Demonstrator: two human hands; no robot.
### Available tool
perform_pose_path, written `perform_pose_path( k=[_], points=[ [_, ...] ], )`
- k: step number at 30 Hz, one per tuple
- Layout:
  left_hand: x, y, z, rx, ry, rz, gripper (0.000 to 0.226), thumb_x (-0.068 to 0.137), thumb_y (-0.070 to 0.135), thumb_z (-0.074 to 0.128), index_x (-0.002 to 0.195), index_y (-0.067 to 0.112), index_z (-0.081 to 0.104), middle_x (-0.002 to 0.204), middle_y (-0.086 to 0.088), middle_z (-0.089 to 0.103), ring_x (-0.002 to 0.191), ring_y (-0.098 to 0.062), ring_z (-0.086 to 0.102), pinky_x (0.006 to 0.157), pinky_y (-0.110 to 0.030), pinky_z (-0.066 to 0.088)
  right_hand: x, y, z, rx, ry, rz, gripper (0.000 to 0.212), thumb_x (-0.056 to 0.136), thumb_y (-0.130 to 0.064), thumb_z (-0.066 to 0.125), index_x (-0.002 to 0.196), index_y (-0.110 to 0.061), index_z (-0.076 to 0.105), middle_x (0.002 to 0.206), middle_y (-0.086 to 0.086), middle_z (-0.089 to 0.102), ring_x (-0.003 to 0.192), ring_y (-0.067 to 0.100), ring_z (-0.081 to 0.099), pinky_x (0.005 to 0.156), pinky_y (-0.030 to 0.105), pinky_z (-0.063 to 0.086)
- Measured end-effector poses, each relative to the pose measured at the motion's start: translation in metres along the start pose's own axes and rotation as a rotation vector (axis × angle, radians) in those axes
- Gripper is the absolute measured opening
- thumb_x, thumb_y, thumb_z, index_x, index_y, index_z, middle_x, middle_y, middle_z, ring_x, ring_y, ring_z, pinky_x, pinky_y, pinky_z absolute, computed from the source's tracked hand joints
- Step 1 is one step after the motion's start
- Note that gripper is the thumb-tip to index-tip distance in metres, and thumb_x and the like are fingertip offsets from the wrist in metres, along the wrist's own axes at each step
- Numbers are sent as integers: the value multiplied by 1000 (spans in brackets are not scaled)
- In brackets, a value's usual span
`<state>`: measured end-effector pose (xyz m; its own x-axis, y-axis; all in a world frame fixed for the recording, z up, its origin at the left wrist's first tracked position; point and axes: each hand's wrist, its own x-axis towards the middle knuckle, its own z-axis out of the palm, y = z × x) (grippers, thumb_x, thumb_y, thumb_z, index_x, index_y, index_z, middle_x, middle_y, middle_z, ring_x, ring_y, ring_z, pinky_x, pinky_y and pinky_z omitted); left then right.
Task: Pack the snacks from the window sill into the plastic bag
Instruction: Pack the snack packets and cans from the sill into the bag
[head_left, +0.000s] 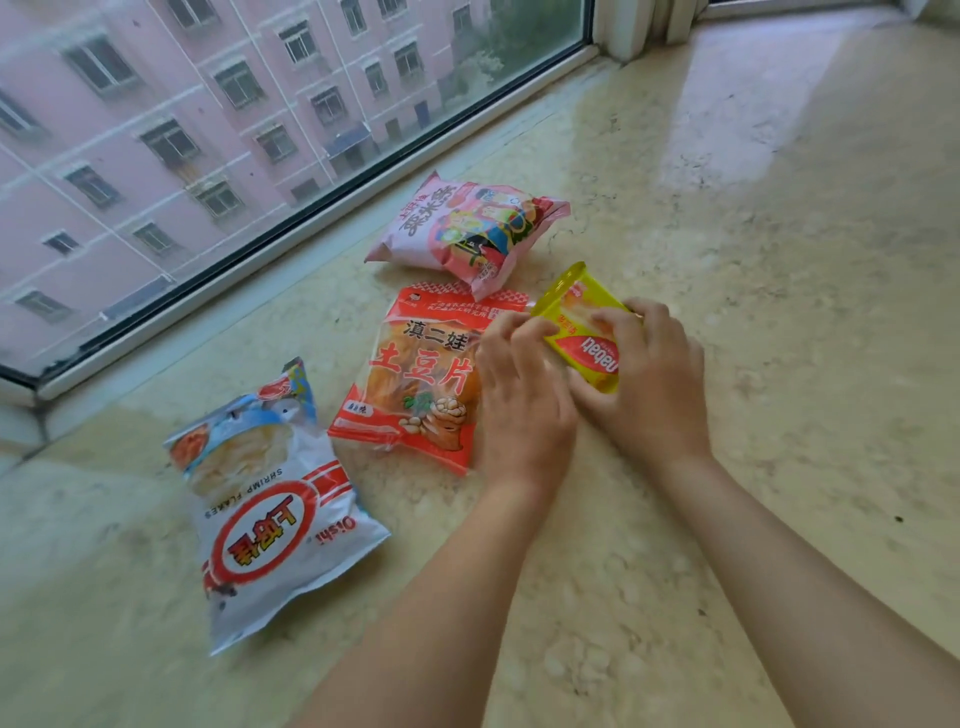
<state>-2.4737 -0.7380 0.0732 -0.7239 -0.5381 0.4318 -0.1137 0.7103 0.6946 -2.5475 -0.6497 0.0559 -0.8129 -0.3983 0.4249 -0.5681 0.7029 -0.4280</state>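
Observation:
Several snack packs lie on the marble window sill (753, 260). My right hand (649, 384) grips a yellow Nabati wafer pack (576, 317) from the right, fingers curled over its top. From the left, my left hand (524, 400) holds the same pack with its fingertips, its palm over the right edge of a red potato-chip pack (415, 379). A pink snack bag (467, 228) lies behind them near the glass. At the front left lies a white and blue shrimp-flakes bag (270, 499). No plastic bag is in view.
The window glass and its dark frame (291, 223) run along the left and back of the sill. A white window post (634, 26) stands at the far corner. Bare marble stretches to the right and front.

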Motion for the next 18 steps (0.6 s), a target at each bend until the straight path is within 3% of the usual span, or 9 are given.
perform_pose_path(
  k=[2,4,6,8,10,14,18],
  points=[
    [16,-3,-20,122,130,12,39,77,4,47,114,16,44,122,-10,46,116,-21,39,102,-20,24,-1,-2,1,-37,-15,-56,57,68,-45,61,117,-16,56,116,11,55,99,32,56,81,44,43],
    [35,-11,-45,351,174,-81,46,77,10,56,121,14,46,131,-8,44,121,-23,37,103,-28,25,-1,-4,1,-50,-20,-67,55,68,-45,60,115,-15,57,116,11,55,98,32,57,81,44,43],
    [48,-23,-70,461,34,-311,61,81,32,63,134,17,36,142,-6,37,132,-24,32,110,-39,25,-1,-5,1,-68,-25,-67,55,69,-44,60,115,-15,58,117,12,55,98,33,57,82,45,42],
    [54,-37,-91,415,-154,-590,85,77,57,65,142,19,25,144,-7,39,133,-29,36,108,-48,30,-1,-6,0,-86,-31,-81,55,70,-46,58,116,-15,57,118,12,55,99,33,57,84,46,42],
    [51,-45,-106,328,-281,-754,101,67,72,65,143,19,24,143,-7,43,130,-30,42,104,-48,37,-4,-7,0,-110,-31,-98,55,71,-48,56,116,-16,57,119,12,55,100,32,57,87,46,40],
    [34,-41,-115,222,-309,-738,91,61,65,77,130,18,40,126,-3,58,115,-23,56,95,-42,47,-20,-15,-4,-116,-10,-30,54,71,-48,62,117,-22,56,123,7,54,104,29,56,98,52,33],
    [10,-29,-119,89,-256,-748,76,56,54,85,113,22,47,110,3,64,100,-17,62,86,-40,52,-48,-31,-16,-61,-17,93,56,67,-48,63,118,-26,55,123,4,53,107,27,56,98,53,32]
  ],
)
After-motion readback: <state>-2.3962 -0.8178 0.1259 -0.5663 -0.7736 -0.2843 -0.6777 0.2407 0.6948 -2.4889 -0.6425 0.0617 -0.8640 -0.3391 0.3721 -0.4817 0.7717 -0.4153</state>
